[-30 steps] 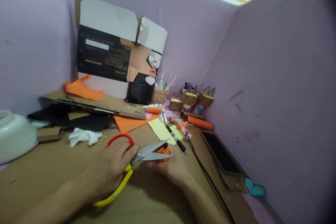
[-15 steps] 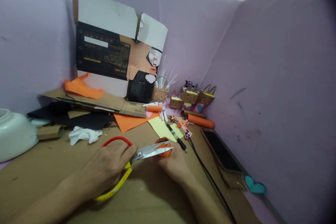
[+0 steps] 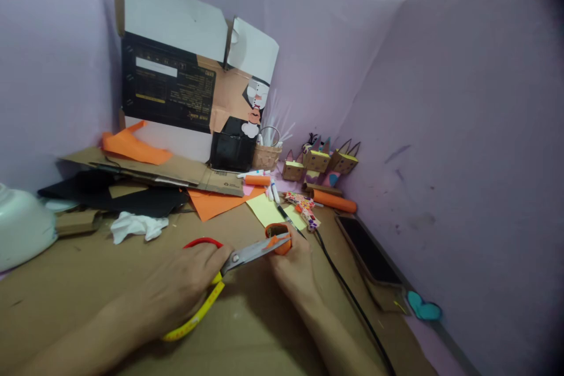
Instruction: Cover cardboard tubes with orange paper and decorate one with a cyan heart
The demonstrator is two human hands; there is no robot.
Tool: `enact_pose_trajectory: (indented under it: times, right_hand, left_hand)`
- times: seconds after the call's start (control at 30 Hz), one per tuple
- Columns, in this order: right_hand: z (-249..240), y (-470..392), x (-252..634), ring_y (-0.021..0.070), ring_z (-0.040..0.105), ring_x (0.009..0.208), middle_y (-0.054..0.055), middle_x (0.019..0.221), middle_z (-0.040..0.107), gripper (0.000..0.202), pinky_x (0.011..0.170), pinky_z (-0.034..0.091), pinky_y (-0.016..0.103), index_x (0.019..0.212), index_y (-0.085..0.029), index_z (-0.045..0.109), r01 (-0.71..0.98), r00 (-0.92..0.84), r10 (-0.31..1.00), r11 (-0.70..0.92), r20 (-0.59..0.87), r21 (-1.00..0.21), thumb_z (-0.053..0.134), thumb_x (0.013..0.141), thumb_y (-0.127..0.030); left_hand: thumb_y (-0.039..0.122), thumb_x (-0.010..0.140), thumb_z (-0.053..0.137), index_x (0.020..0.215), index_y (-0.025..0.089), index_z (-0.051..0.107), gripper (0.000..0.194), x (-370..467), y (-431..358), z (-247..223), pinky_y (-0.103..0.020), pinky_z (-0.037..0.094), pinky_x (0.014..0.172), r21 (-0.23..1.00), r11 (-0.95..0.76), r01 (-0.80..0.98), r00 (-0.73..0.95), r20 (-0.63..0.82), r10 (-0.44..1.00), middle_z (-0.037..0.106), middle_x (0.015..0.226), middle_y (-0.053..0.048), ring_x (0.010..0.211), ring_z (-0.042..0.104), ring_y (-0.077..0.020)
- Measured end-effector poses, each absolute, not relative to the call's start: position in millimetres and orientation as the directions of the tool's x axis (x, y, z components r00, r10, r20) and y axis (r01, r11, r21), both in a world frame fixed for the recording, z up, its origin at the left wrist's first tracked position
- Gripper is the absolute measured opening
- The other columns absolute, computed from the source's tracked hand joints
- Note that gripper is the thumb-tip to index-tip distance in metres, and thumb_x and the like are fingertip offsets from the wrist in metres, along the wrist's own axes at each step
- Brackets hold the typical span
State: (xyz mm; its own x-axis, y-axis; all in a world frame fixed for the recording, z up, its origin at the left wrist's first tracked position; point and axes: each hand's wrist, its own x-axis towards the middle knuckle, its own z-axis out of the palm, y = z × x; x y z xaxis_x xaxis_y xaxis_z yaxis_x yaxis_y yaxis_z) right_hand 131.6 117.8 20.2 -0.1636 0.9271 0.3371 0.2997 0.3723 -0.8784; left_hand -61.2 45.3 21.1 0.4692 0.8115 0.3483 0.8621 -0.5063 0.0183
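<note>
Purple walls (image 3: 458,100) behind and beside the hands, with a brown cardboard-covered surface (image 3: 238,329) below. Beyond the hands, propped against the wall, an unfolded box (image 3: 171,88) in black, white and tan. At far left, partly out of view, a white bowl (image 3: 22,229).

Left hand (image 3: 189,276) reaching in from lower left, back upward, closed around the handles of red-and-yellow scissors (image 3: 249,254), some fingers hidden. Right hand (image 3: 295,264) angled up from lower right, wrist bent, curled around a short orange tube (image 3: 283,247), open end up. Blades nearly together at the tube's rim, touching a loose orange flap.

Right of the hands, a dark phone-like slab (image 3: 370,251). Left and beyond, a crumpled tissue (image 3: 138,227). Farther right, a teal heart (image 3: 424,306).
</note>
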Motion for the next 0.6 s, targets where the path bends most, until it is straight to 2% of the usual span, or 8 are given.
enact_pose_trajectory:
  times: [0.13, 0.3, 0.6]
  right_hand:
    - [18.1, 118.6, 134.3, 0.0158, 0.058, 0.062, -0.002, 0.069, 0.064, 0.018, 0.058, 0.042, 0.024, 0.079, -0.022, 0.060, 0.405, -0.132, 0.902, 0.427, 0.410, -0.809, 0.054, 0.065, -0.012]
    - [18.2, 117.5, 135.4, 0.0169, 0.059, 0.062, -0.001, 0.068, 0.065, 0.017, 0.058, 0.042, 0.025, 0.082, -0.023, 0.058, 0.484, -0.085, 0.888, 0.433, 0.452, -0.760, 0.053, 0.068, -0.013]
    - [12.5, 119.7, 133.2, 0.0160, 0.057, 0.061, -0.002, 0.068, 0.063, 0.009, 0.058, 0.042, 0.025, 0.079, -0.023, 0.058, 0.469, -0.070, 0.899, 0.413, 0.433, -0.781, 0.058, 0.071, -0.019]
  left_hand:
    - [0.004, 0.079, 0.032, 0.111, 0.014, 0.050, 0.038, -54.7, 45.7, 23.1, -0.034, 0.047, 0.067, -0.026, -0.452, 0.891, 0.428, 0.376, 0.822, 0.060, 0.090, -0.011, 0.078, 0.057, -0.0230]
    - [0.002, 0.078, 0.033, 0.111, 0.015, 0.053, 0.040, -52.2, 44.7, 23.1, -0.031, 0.047, 0.064, -0.044, -0.394, 0.918, 0.383, 0.355, 0.853, 0.061, 0.088, -0.010, 0.075, 0.058, -0.0221]
    - [0.008, 0.080, 0.031, 0.109, 0.015, 0.051, 0.037, -53.4, 40.2, 22.9, -0.030, 0.046, 0.063, -0.060, -0.406, 0.912, 0.396, 0.393, 0.830, 0.062, 0.085, -0.008, 0.072, 0.057, -0.0209]
